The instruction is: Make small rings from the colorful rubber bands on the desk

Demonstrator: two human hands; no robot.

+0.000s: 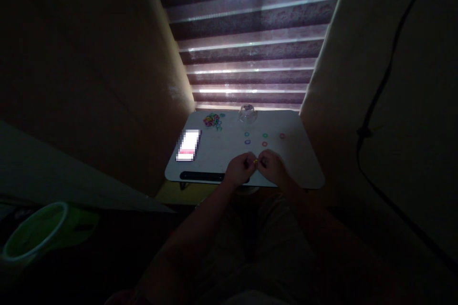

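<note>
My left hand (240, 169) and my right hand (272, 166) meet over the near edge of a small white lap table (304, 162). Both are closed in a pinch on a tiny yellow ring (255, 161) held between them. Several small coloured rings (264, 139) lie spread on the table just beyond my hands. A heap of more coloured rings (212, 120) sits at the far left corner. A small clear glass jar (248, 113) stands at the far edge in the middle.
A lit phone (188, 145) lies on the table's left side. Striped window blinds (250, 47) hang behind, with dark walls on both sides. A black cable (379, 105) runs down the right wall. A green tub (39, 233) sits low at the left.
</note>
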